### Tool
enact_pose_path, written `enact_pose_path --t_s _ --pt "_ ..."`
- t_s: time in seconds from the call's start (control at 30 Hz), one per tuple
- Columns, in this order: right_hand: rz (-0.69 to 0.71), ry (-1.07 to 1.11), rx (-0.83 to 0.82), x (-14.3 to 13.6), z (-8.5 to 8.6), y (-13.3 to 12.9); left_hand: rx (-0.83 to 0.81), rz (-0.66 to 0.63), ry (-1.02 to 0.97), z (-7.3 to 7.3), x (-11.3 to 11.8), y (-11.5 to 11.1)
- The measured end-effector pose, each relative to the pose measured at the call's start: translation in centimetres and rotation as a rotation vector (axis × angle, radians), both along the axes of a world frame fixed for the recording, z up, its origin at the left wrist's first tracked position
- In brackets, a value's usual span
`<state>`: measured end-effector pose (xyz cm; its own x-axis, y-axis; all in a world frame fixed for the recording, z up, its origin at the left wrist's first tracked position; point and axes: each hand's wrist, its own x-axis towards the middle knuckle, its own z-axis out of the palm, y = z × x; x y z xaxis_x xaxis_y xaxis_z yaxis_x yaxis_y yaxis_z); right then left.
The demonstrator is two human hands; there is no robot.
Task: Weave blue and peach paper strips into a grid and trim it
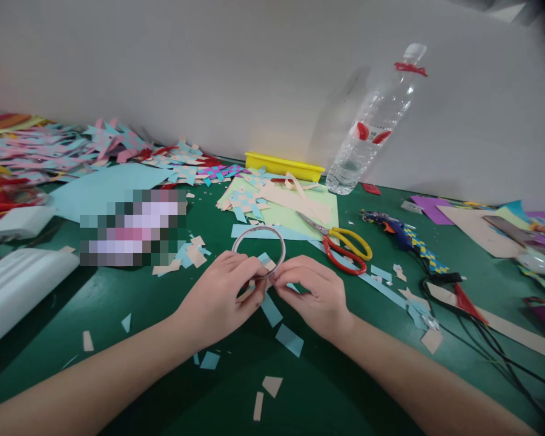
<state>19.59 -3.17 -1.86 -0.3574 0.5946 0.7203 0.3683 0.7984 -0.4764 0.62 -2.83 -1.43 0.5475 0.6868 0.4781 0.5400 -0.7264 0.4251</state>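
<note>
A thin, pale ring that looks like a narrow roll of tape (282, 242) stands up between my hands. My left hand (224, 287) pinches its lower left edge between thumb and fingers. At the lower right edge, my right hand (315, 293) has its thumb and index finger closed together, touching the roll. Whether a loose tape end lies between those fingertips is too small to see. Blue paper scraps (289, 340) lie beneath and around my hands. Just beyond my right hand rest scissors (345, 249) with one red and one yellow handle, blades slightly apart.
A tilted plastic bottle (375, 121) leans on the grey wall, beside a yellow tray (284, 166). Woven paper strips (49, 148) pile up at the far left, near a white box-like object (22, 284). Black cords (485, 339) and a beige paper strip (522, 332) lie at right.
</note>
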Motion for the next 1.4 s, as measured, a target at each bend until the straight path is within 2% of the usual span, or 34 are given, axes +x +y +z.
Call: enact_pose_path --t_s 0.33,0.73,0.97,1.23,1.4 --pt "0.007 0.006 0.044 -0.37 0.13 -0.01 0.089 0.021 -0.017 -0.55 -0.06 0.08" --pt "-0.018 0.012 0.041 -0.65 -0.12 0.0 0.165 0.028 -0.027 -0.35 0.2 0.17" --pt "-0.017 -0.009 -0.009 -0.36 -0.24 -0.13 0.159 0.037 -0.014 -0.45 0.13 0.13" --pt "-0.027 -0.125 0.13 -0.06 -0.18 0.1 0.137 0.03 -0.023 0.1 0.24 -0.08" --pt "-0.05 -0.172 0.124 0.08 -0.15 0.19 0.108 0.007 -0.048 0.33 0.2 -0.23"
